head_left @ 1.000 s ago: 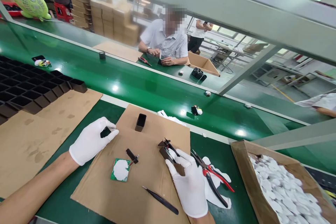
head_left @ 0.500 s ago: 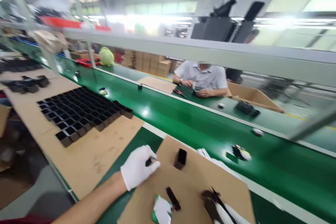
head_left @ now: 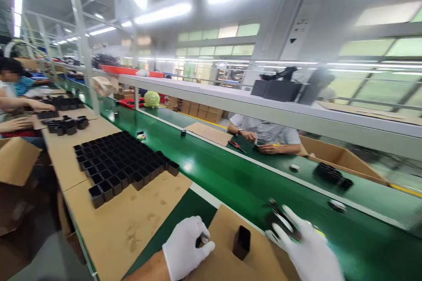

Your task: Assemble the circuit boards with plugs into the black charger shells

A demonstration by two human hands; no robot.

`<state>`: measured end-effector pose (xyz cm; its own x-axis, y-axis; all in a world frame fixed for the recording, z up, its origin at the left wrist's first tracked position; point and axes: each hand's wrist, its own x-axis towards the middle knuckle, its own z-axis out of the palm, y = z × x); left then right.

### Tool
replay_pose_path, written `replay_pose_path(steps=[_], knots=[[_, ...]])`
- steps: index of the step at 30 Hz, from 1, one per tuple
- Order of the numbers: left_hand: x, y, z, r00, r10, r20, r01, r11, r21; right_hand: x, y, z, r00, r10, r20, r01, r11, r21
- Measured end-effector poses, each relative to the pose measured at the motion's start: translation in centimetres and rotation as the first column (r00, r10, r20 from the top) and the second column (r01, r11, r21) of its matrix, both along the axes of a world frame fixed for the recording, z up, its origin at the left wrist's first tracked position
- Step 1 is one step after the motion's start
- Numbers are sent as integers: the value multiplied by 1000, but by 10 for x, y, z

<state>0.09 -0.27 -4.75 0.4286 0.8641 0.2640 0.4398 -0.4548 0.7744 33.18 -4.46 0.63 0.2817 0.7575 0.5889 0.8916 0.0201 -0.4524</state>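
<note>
Pinching a small dark part in its narrow grip, the left hand [head_left: 186, 252] could fumble it beside the open black casing [head_left: 241, 242], while the blurred right hand [head_left: 310, 254], clasping a dark assembly [head_left: 280, 221], risks dropping it onto the green conveyor belt [head_left: 237, 175].

Our left hand [head_left: 186, 252] and right hand [head_left: 308, 252] both wear plain white gloves. Between them stands a small black housing [head_left: 241, 241] on a tan cardboard sheet [head_left: 231, 263]. We see the conveyor belt [head_left: 237, 180] in glossy deep green with white glare spots, edged by a pale grey rail [head_left: 286, 178]. The block of open housings [head_left: 121, 164] is matte black, a grid of dark square cells on a brown cardboard mat [head_left: 132, 224] marked with darker stains. Farther off sits a lime-green fan [head_left: 152, 99] and a red tray [head_left: 132, 71]. The person opposite wears a light grey shirt [head_left: 267, 129], beside a brown carton [head_left: 343, 158].
</note>
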Motion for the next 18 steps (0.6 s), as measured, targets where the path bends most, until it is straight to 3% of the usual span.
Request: replay_pose_path(steps=[2, 5, 8, 11, 18], knots=[[-3, -3, 0, 1000, -12, -8, 12, 1000, -7, -3, 36, -2, 999, -8, -32, 6, 998, -68], [-7, -7, 0, 998, -58, -29, 58, 998, -4, -14, 83, -19, 998, -10, -64, -2, 985, -173], [-11, -10, -2, 995, -71, -71, 73, 997, 20, -22, 105, -39, 994, 8, -112, -35, 969, -246], [-14, -12, -6, 993, -92, -75, 93, 996, 15, -9, 105, -38, 987, 4, -162, -45, 967, -249], [-2, -9, -8, 985, -152, 87, 160, 982, -103, 69, 55, 17, 987, -31, -161, 14, 994, -105]])
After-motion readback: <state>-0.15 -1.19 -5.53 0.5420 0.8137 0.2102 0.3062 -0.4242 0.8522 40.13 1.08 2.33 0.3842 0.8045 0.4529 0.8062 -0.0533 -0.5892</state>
